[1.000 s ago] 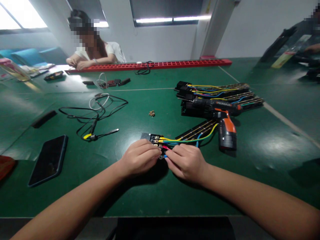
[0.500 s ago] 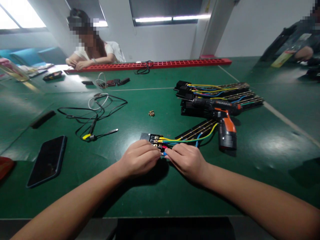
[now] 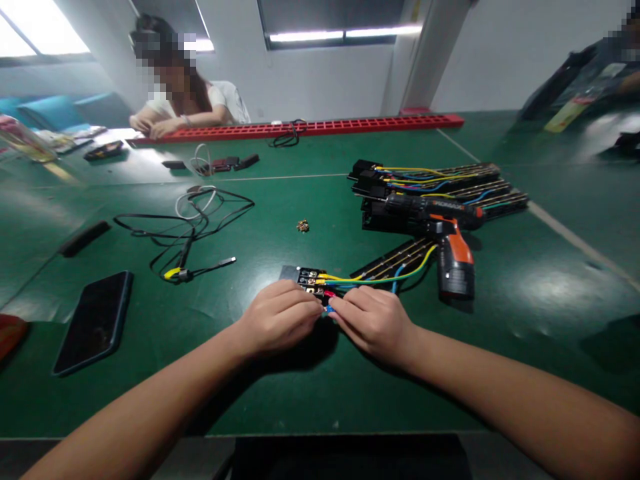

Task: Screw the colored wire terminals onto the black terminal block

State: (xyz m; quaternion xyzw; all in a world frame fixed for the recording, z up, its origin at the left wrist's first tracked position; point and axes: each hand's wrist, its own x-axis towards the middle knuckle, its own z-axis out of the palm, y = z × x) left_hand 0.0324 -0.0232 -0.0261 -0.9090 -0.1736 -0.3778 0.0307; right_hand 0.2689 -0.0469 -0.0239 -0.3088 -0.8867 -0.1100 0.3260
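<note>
A small black terminal block (image 3: 306, 275) lies on the green table (image 3: 280, 373) just beyond my hands, with yellow, red and blue wires (image 3: 385, 280) running off to the right. My left hand (image 3: 277, 319) is curled beside the block, its fingertips pressed at the near end. My right hand (image 3: 371, 322) pinches the blue-tipped wire end (image 3: 328, 309) right against those fingertips. The two hands meet over the block's near terminals, which they partly hide.
An orange and black cordless screwdriver (image 3: 447, 243) lies to the right, against a stack of wired black strips (image 3: 435, 190). A phone (image 3: 95, 321) sits at the left, tangled cables (image 3: 185, 227) behind it, small brass screws (image 3: 303, 226) mid-table. A person sits across at a red rail (image 3: 300, 128).
My right hand has shifted slightly left and forward, bringing the blue wire tip up to the left fingertips. The left hand has stayed put.
</note>
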